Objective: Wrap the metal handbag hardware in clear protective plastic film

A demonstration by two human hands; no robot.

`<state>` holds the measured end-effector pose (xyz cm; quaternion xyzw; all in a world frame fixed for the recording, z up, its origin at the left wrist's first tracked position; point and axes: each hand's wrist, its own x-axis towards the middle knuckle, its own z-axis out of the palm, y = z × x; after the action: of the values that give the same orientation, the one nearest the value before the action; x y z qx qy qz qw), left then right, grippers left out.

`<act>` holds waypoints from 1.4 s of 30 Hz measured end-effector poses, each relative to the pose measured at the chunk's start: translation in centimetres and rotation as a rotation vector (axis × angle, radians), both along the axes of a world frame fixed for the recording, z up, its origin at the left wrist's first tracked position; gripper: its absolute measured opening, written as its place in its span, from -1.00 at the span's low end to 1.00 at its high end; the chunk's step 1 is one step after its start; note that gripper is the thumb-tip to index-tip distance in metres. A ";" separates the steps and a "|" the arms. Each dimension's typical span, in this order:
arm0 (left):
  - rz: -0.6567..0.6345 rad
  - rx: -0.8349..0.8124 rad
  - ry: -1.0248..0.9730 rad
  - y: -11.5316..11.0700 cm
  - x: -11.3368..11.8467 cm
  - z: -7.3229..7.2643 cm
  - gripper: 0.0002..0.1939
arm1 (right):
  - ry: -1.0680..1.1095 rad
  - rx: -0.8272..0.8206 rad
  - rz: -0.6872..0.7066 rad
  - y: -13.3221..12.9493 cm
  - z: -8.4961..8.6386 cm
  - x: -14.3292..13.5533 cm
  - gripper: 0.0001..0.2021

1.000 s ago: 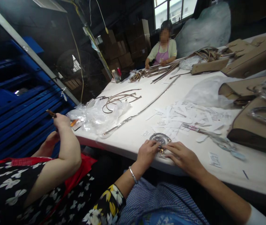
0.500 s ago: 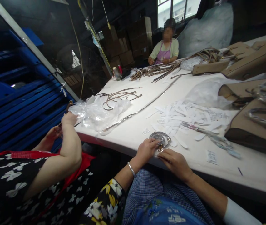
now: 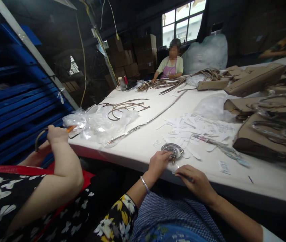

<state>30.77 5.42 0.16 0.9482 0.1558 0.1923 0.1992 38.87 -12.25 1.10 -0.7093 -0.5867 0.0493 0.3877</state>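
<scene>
A coiled bag strap in clear plastic wrap lies at the table's near edge. My left hand is closed on its near side, with the fingers over the coil. A gold-coloured metal clasp shows just below the coil. Close by on the right, my right hand pinches the loose end of what looks like the clear plastic wrap. The fingertips partly cover it. A long plastic-wrapped strap stretches across the table beyond my hands.
White paper tags lie scattered ahead, beside a bundled strap. Brown handbags line the right side. A co-worker's arm is at left near crumpled plastic bags. Another person sits across the white table.
My right hand has moved slightly right, away from the coil, and the plastic end now stretches between my hands. The co-worker's hands at left have shifted left. The camera view has tilted up.
</scene>
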 end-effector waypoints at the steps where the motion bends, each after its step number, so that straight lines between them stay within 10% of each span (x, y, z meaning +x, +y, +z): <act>1: -0.001 -0.006 -0.006 0.0 0.0 0.0 -0.73 | -0.010 -0.011 -0.043 -0.1 0.1 0.0 -0.85; 9: -0.100 -0.012 0.009 0.3 -0.5 1.1 -0.70 | -0.011 -0.114 -0.516 2.1 -0.8 1.5 -0.81; 16: -0.143 0.036 0.052 0.4 -0.4 1.1 -0.69 | 0.548 -0.064 -0.490 4.1 -0.4 2.0 -0.80; 26: -0.004 -0.776 -0.275 3.7 -0.9 0.3 -0.58 | 1.240 0.373 -0.539 3.4 0.3 2.1 -0.57; 36: 0.237 -0.942 -0.674 11.1 1.8 7.8 -0.30 | 1.090 0.340 -0.387 6.0 1.3 0.1 -0.65; 39: 0.190 -1.103 -0.358 8.3 1.0 6.2 -0.56 | 0.915 0.244 -0.338 5.5 1.0 -0.7 -0.71; 42: 0.126 -1.347 -0.055 4.6 0.5 3.3 -0.39 | 0.666 0.147 -0.265 4.6 0.7 -1.5 -0.78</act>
<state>31.29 9.98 3.49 0.6011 0.2914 0.0886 0.7389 37.32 -7.66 1.80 -0.6944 -0.3334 0.1846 0.6104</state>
